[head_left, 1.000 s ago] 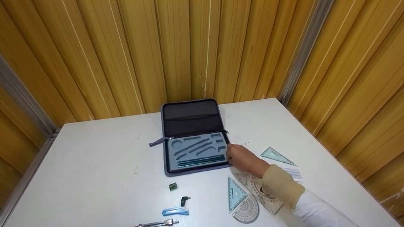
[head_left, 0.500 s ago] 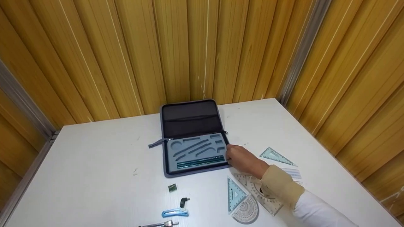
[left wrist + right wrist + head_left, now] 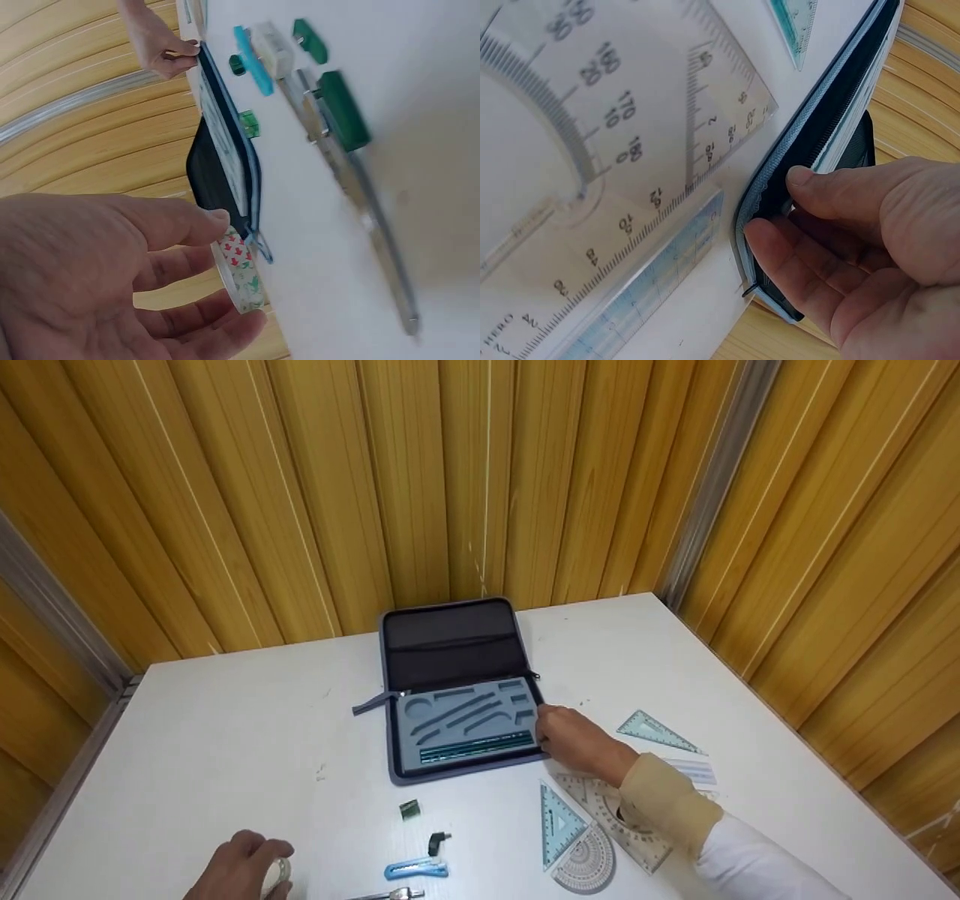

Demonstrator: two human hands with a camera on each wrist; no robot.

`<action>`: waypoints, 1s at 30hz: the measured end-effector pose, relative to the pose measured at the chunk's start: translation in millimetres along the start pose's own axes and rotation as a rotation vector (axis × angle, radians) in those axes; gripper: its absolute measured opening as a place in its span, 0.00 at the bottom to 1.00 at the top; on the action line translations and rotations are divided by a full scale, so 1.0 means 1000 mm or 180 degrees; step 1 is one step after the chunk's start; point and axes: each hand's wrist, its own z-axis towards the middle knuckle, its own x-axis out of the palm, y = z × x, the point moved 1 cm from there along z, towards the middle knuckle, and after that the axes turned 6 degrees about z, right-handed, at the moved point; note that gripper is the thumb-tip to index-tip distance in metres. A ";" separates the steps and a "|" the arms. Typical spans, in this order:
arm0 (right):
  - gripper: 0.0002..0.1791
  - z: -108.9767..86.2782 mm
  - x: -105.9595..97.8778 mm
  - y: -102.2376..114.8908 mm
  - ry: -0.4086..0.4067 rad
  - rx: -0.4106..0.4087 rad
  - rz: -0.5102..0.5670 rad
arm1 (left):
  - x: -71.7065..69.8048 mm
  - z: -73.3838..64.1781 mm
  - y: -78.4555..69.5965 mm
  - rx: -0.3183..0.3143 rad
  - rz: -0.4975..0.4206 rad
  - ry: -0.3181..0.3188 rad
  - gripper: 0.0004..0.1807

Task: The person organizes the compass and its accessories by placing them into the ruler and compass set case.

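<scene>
At the lower left in the head view, my left hand (image 3: pixel 236 870) pinches a small printed roll of tape (image 3: pixel 241 274) between thumb and fingers. The left wrist view shows red and green marks on its rim. My right hand (image 3: pixel 577 739) grips the right edge of an open zip case (image 3: pixel 454 666). In the right wrist view its thumb (image 3: pixel 802 177) lies over the zipped rim. The case's grey foam tray (image 3: pixel 442 718) has several bare cut-outs, one of them round. Dark green pencils (image 3: pixel 476 748) lie in its front slot.
Before the case lie a green sharpener-like piece (image 3: pixel 409 808), a black angled fitting (image 3: pixel 437 842), a blue cutter (image 3: pixel 416 868) and a metal compass (image 3: pixel 394 894). Set squares (image 3: pixel 559 825), a protractor (image 3: pixel 586 861) and rulers (image 3: pixel 694 771) lie on the right. Wood-patterned walls (image 3: pixel 450 472) bound the table.
My left hand has come into the head view from the bottom left with the tape roll. The right hand stays on the case edge. The view has shifted slightly.
</scene>
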 end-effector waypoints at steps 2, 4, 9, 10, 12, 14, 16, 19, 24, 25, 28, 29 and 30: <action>0.08 0.000 -0.001 0.000 0.0003 -0.0021 -0.0035 | -0.013 0.008 -0.013 -0.0051 0.0057 -0.0075 0.18; 0.08 0.000 -0.001 0.000 0.0011 -0.0040 -0.0064 | -0.025 0.014 -0.024 0.0007 0.0102 -0.0259 0.18; 0.09 0.001 0.000 0.000 0.0021 0.0056 -0.0075 | -0.054 0.038 -0.049 -0.0012 0.0095 -0.0260 0.17; 0.10 0.001 0.000 0.000 0.0020 0.0073 -0.0060 | -0.058 0.043 -0.053 -0.0022 0.0093 -0.0241 0.17; 0.10 0.002 0.000 0.000 0.0021 0.0105 -0.0040 | -0.064 0.054 -0.062 -0.0010 0.0065 -0.0235 0.17; 0.11 0.002 0.000 0.001 0.0052 0.0160 -0.0002 | -0.067 0.064 -0.070 0.0054 0.0024 -0.0258 0.16; 0.11 0.002 0.000 0.001 0.0073 0.0209 0.0013 | -0.067 0.075 -0.076 0.0152 -0.0054 -0.0320 0.15; 0.11 0.001 0.000 0.001 0.0103 0.0274 0.0002 | -0.066 0.093 -0.084 0.0290 -0.0158 -0.0369 0.14; 0.12 0.000 0.000 0.000 0.0095 0.0208 0.0036 | -0.064 0.124 -0.093 0.0347 -0.0206 -0.0335 0.14; 0.12 0.000 0.000 0.000 0.0092 0.0186 0.0047 | -0.063 0.130 -0.094 0.0330 -0.0212 -0.0309 0.14; 0.11 0.001 0.000 0.000 0.0060 0.0125 0.0034 | -0.059 0.146 -0.098 0.0303 -0.0288 -0.0248 0.14; 0.10 0.001 0.000 0.000 0.0048 0.0090 0.0007 | -0.058 0.150 -0.100 0.0296 -0.0320 -0.0231 0.14; 0.10 0.001 0.000 0.000 0.0041 0.0073 -0.0013 | -0.056 0.154 -0.101 0.0296 -0.0347 -0.0215 0.15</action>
